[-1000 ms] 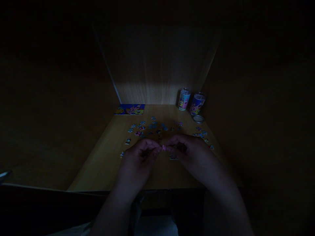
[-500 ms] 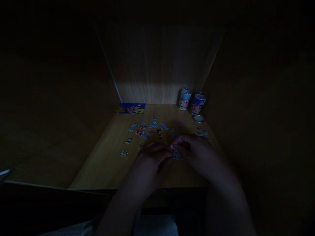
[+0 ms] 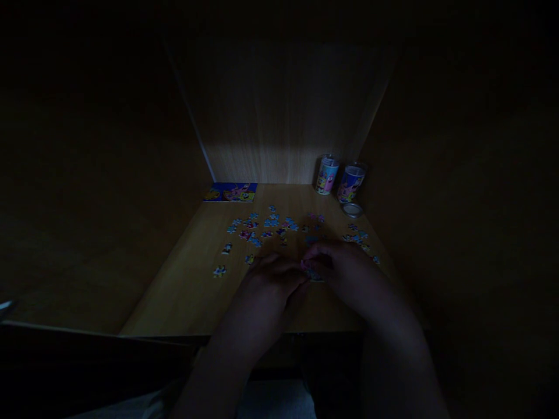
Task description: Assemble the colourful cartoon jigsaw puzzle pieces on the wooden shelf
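Two printed cans [image 3: 339, 180], one round lid [image 3: 352, 209], one picture card [image 3: 231, 192] and many scattered puzzle pieces [image 3: 262, 227] are counted

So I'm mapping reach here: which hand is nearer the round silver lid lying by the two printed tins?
Right. The right hand lies in front of the round silver lid, slightly left of it; the left hand lies farther left.

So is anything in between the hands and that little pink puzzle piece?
Nothing visible is. Both hands meet right at the pink piece: the left hand and the right hand have their fingertips on it, just above the wooden table. The loose puzzle pieces lie farther back, out of the way.
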Motion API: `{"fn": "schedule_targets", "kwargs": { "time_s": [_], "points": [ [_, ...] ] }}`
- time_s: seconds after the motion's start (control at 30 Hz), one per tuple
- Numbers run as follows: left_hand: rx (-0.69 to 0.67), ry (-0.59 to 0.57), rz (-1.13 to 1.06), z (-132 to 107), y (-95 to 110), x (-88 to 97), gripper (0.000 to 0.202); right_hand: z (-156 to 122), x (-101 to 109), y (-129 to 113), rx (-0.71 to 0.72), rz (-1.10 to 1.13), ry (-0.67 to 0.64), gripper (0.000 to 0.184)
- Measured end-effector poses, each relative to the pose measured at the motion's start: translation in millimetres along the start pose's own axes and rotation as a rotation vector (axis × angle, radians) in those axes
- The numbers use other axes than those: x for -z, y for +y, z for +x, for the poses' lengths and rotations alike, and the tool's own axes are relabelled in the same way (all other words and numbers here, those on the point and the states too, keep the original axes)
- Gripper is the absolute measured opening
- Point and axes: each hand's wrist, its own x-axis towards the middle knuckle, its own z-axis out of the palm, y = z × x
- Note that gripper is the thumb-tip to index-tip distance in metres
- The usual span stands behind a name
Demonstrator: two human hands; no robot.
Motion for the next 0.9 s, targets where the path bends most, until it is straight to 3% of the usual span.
{"fn": "schedule_targets", "kwargs": {
  "time_s": [0.47, 0.53, 0.67, 0.77, 0.83, 0.9],
  "points": [
    [-0.002, -0.009, 0.020, 1, 2, 1.8, 0.013, 2, -2, 2, -0.021, -0.089, 0.002, 0.026],
    [-0.004, -0.006, 0.023, 1, 2, 1.7, 0.014, 1, 1, 2, -0.031, -0.118, 0.073, 0.024],
    [0.007, -0.013, 0.017, 2, 3, 2.2, 0.013, -8, 16, 1, -0.075, -0.229, 0.343, 0.013],
    [0.004, -0.020, 0.023, 2, 4, 3.4, 0.011, -21, 33, -6, -0.159, -0.294, 0.536, 0.018],
    [-0.003, -0.014, 0.040, 2, 5, 4.1, 0.010, -33, 44, -16, -0.196, -0.224, 0.603, 0.021],
    [-0.015, -0.006, 0.063, 1, 7, 4.5, 0.010, -51, 52, -29, -0.129, -0.043, 0.576, 0.021]
  ]
}}
